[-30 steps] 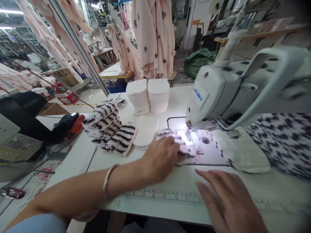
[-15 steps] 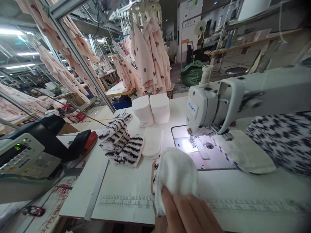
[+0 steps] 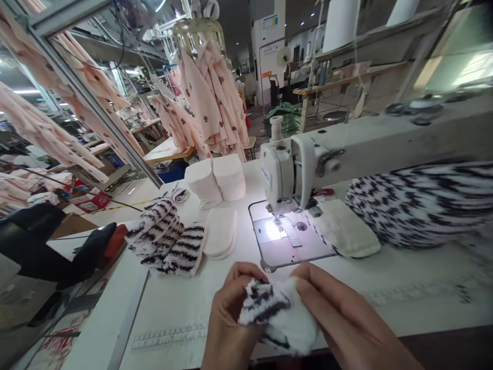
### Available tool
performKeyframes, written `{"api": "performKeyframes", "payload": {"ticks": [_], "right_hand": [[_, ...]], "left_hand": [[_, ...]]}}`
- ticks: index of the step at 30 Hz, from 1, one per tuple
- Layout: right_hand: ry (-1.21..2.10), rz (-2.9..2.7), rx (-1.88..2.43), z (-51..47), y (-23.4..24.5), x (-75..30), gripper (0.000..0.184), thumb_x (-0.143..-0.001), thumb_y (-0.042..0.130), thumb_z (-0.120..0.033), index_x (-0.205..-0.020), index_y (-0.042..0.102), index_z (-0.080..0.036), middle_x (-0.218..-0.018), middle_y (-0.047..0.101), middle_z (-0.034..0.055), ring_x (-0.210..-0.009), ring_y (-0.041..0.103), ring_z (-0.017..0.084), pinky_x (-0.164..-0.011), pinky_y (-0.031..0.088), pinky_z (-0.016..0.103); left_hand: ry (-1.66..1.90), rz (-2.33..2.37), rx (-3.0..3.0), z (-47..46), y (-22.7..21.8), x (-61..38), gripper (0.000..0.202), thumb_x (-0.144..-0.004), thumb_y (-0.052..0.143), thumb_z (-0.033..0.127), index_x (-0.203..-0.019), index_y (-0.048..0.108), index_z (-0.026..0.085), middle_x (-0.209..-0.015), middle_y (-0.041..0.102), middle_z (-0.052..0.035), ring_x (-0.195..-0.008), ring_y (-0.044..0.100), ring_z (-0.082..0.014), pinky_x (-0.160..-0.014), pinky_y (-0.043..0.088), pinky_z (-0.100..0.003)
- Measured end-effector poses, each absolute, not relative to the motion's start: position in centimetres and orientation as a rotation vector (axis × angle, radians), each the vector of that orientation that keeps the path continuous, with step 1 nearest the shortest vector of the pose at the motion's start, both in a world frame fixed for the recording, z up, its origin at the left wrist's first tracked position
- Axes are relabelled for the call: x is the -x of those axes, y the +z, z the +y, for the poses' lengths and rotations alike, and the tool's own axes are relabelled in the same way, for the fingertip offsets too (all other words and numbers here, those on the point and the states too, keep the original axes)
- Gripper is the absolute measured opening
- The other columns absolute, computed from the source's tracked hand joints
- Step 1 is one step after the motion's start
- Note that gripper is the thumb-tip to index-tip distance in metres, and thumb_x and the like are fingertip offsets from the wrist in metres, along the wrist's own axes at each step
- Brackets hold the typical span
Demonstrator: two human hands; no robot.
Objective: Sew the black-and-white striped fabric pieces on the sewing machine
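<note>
Between my two hands, just in front of the sewing machine [image 3: 285,174], is a fluffy fabric piece [image 3: 295,324], white on one face and black-and-white striped on the other. My left hand [image 3: 233,318] grips its striped side with bent fingers. At the white side my right hand [image 3: 339,313] pinches the cloth between thumb and fingers. Beyond my left hand lie white fabric pads [image 3: 220,234] and a heap of striped fleece pieces [image 3: 169,239]. A cream fabric piece [image 3: 346,228] rests right of the lit needle plate [image 3: 288,236].
Two stacks of white pads [image 3: 229,177] stand at the table's back. Striped fleece [image 3: 419,205] is piled under the machine arm. A dark padded object [image 3: 82,252] sits at the left. Pink garments [image 3: 210,97] hang behind the table. A printed ruler [image 3: 169,336] runs along the front.
The fabric piece has been turned and folded so its striped face shows. My left hand, mostly hidden before, has come into view gripping it. The whole view has shifted to the right.
</note>
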State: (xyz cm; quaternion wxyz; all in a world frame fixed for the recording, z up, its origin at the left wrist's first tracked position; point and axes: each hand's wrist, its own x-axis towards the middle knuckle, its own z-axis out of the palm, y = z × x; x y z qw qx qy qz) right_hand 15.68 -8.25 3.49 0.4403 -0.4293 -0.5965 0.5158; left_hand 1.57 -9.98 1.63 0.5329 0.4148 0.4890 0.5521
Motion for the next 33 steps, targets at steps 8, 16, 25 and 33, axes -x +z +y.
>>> {"api": "performKeyframes", "payload": {"ticks": [8,16,25,33], "right_hand": [[1.595,-1.433,1.102,-4.5,2.1,-13.8,0.038,-0.085,0.049,-0.054,-0.069,0.048,-0.019,-0.062,0.042,-0.0044,-0.06,0.04,0.011,-0.054,0.034,0.023],[1.567,-1.384,1.012,-4.5,2.4,-13.4,0.027,-0.084,0.051,-0.047,-0.079,0.054,-0.02,-0.074,0.056,-0.0007,-0.071,0.053,0.015,-0.064,0.043,0.026],[1.11,-1.273,1.349,-7.3,3.2,-16.7,0.037,-0.087,0.048,-0.054,-0.103,0.064,-0.025,-0.091,0.068,0.0023,-0.09,0.064,0.02,-0.073,0.052,0.024],[1.362,-1.296,1.004,-8.3,2.5,-9.8,0.038,-0.087,0.05,-0.05,-0.117,0.048,-0.027,-0.094,0.06,0.0007,-0.066,0.061,0.012,-0.058,0.051,0.021]], "left_hand": [[1.143,0.872,-0.587,-11.3,0.5,-0.9,0.042,-0.058,0.079,0.053,-0.082,0.073,0.02,-0.069,0.066,-0.0061,-0.056,0.06,-0.0166,-0.053,0.053,-0.027],[1.241,0.683,-0.39,-9.9,2.6,-1.9,0.027,-0.074,0.073,0.044,-0.088,0.074,0.021,-0.081,0.071,-0.0044,-0.05,0.056,-0.0065,-0.033,0.039,-0.01],[1.394,1.242,-0.696,-10.0,0.8,1.3,0.021,-0.08,0.07,0.035,-0.092,0.07,0.017,-0.09,0.069,-0.005,-0.058,0.059,-0.0052,-0.047,0.044,-0.009],[1.307,1.739,-1.689,-10.4,3.2,2.6,0.029,-0.094,0.043,0.035,-0.118,0.055,0.022,-0.109,0.065,-0.0076,-0.093,0.063,-0.0197,-0.074,0.053,-0.028]]}}
